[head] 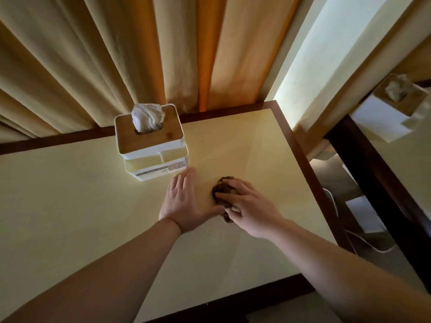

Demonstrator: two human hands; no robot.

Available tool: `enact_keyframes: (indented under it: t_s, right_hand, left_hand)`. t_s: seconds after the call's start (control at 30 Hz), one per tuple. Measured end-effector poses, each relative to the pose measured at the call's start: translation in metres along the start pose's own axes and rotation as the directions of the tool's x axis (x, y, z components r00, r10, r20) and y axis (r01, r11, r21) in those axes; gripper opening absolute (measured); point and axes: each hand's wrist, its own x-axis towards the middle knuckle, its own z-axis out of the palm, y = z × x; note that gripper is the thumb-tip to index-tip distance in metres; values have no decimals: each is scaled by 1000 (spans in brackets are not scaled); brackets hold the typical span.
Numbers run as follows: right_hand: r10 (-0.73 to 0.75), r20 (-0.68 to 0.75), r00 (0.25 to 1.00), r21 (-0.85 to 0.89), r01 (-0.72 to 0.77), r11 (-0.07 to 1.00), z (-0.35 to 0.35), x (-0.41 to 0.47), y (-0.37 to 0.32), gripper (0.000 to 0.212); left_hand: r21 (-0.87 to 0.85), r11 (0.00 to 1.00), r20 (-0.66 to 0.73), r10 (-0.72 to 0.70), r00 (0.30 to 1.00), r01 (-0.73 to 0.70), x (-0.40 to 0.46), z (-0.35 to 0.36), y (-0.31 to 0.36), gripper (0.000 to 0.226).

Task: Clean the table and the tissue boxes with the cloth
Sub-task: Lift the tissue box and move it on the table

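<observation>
The person stands at the near edge of a pale yellow table (70,194) with a dark wooden rim, and the work looks to be in its table-wiping stage. The right hand (247,206) presses a bunched brown cloth (220,186) onto the tabletop right of centre, its fingers curled over the wad and clamped on it. The left hand (184,201) lies flat on the surface just left of the cloth, fingers straight and close together, its thumb reaching toward the cloth; whether they touch I cannot tell. The tissue box (151,145), white with a wooden lid and a tissue poking out of the slot, stands just beyond the left fingertips toward the far edge, in front of the curtains (93,54). Nothing shows which parts of the top are already wiped, as the surface looks even everywhere. The box appears untouched by the cloth at present, so I judge it is left to do, along with a second box (396,99) on another table far right.
</observation>
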Motion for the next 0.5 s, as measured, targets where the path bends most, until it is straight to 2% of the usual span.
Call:
enact_keyframes:
  t_s: [0.13, 0.23, 0.37, 0.5]
  right_hand:
    - [77, -35, 996, -5, -77, 997, -6, -18, -7, 41]
    - [165, -12, 986, -14, -165, 986, -17, -9, -24, 50]
    - [223, -72, 972, -65, -228, 972, -28, 16, -50, 71]
    - [228, -140, 964, -137, -247, 959, -32, 55, -76, 82]
  left_hand:
    - [-57, 997, -14, 53, 998, -54, -3, -7, -4, 125]
    - [-100, 990, -26, 94, 995, -96, -9, -17, -14, 99]
    - [-147, 983, -200, 81, 976, -111, -22, -34, -33, 63]
    - [-152, 987, -359, -12, 933, -46, -30, -57, -54, 57]
